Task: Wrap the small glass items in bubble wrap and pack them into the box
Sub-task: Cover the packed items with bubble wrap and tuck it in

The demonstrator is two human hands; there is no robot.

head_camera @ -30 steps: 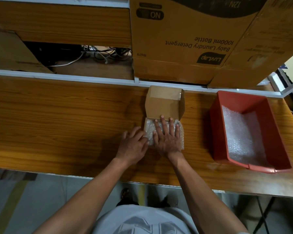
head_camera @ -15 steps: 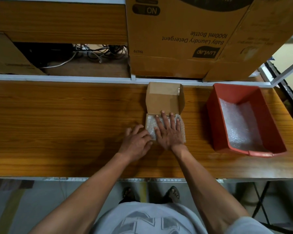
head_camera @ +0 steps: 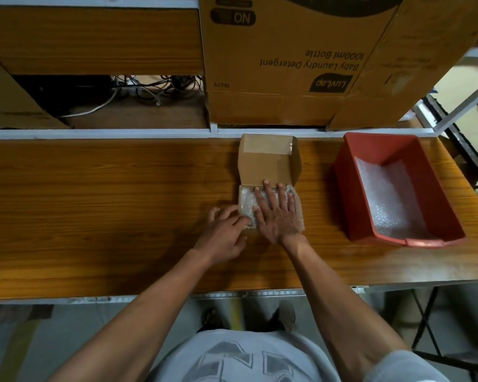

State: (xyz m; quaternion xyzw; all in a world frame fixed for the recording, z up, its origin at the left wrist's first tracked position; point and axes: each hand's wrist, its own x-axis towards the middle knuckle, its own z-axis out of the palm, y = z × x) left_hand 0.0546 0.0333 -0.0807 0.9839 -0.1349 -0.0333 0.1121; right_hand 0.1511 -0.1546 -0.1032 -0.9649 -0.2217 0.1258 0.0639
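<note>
A small cardboard box sits on the wooden table with its lid standing open toward the back. Bubble wrap fills the box and spills over its right side. My right hand lies flat on the bubble wrap, fingers spread, pressing it down. My left hand rests at the box's front left corner, fingertips touching the wrap and the box edge. Any glass items are hidden under the wrap and my hand.
A red plastic bin holding more bubble wrap stands to the right of the box. Large cardboard cartons stand behind the table's white back rail. Cables lie on the shelf behind.
Both hands stay on the box and the wrap. My left fingers have crept slightly onto the box's front left corner. The camera has shifted a little.
</note>
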